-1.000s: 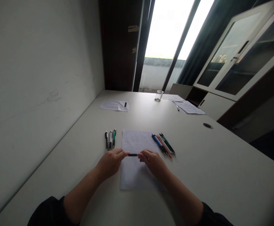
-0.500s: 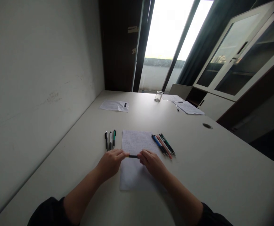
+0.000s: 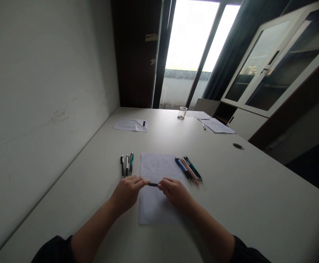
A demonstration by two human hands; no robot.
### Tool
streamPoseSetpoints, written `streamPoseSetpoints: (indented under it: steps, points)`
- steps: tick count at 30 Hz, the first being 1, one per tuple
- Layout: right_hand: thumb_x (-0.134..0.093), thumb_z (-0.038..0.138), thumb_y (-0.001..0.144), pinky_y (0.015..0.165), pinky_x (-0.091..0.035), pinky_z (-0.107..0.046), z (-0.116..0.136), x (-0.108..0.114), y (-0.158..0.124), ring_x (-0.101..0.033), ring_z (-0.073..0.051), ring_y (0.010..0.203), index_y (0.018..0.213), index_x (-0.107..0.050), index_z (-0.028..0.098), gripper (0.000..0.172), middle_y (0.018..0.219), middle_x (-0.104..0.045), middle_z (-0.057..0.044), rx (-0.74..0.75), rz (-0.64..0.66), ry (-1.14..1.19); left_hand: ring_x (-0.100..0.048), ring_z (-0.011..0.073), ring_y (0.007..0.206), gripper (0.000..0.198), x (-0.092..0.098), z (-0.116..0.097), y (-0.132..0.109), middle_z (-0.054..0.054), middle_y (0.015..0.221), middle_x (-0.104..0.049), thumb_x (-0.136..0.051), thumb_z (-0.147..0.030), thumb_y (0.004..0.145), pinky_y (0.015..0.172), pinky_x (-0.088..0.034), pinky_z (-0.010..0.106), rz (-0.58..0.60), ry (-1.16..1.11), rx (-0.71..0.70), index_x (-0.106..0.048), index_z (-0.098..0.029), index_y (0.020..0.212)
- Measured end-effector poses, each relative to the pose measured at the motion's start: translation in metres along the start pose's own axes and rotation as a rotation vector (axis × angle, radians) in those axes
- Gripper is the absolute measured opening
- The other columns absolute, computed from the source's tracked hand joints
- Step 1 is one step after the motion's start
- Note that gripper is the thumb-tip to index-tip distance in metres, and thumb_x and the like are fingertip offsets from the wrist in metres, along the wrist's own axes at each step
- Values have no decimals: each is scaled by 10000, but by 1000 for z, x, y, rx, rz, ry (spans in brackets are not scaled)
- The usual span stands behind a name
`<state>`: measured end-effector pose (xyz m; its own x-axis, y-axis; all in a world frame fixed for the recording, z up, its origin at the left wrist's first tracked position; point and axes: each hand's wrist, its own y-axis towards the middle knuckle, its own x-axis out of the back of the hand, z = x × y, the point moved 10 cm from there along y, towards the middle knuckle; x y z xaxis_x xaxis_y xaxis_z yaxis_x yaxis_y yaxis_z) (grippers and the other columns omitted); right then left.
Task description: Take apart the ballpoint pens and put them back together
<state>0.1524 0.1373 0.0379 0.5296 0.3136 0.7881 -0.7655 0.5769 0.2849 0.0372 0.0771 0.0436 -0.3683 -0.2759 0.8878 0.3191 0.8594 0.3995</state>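
A dark pen (image 3: 153,185) is held crosswise over a sheet of paper (image 3: 154,212) with lines of writing on its upper part. My left hand (image 3: 129,190) is closed on one end of the pen, and my right hand (image 3: 175,191) grips the other. Fingers cover both pen ends. Just beyond my left hand lie a black pen (image 3: 122,166), a white pen (image 3: 127,165) and a green pen (image 3: 131,163), side by side. Several pens (image 3: 189,170), blue, pink and dark green among them, lie slanted beyond my right hand.
A creased paper (image 3: 129,124) rests near the wall at the far left of the white table (image 3: 93,175). Farther back stands a clear glass (image 3: 182,113). Stacked papers (image 3: 216,126) with a pen (image 3: 203,126) lie at the back right, near a round cable hole (image 3: 238,146).
The view has shifted slightly, so things sit a little lower and farther left. Both hands keep their hold on the pen, with little other visible movement.
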Motion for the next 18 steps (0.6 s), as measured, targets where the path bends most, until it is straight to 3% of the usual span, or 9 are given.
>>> streamPoseSetpoints:
  steps: [8,18]
  points:
    - [-360,370,1020,600,-352,-222,-11,-8,-1,-505,-117,560,671,-563,183,445,553,-527,26,-119,75,192,-645,194,906,336,10,-9,0,50,1095,-710,-469,-67,937,792,-538,364,-56,39,-63,-598,-218,1207]
    - [-454,384,989,637,-359,-244,-14,-7,0,-535,-146,677,787,-609,183,324,758,-616,-28,-32,34,-1,-700,172,891,238,8,1,1,20,1023,-743,-537,-120,934,767,-568,317,-73,-31,43,-642,-231,1116]
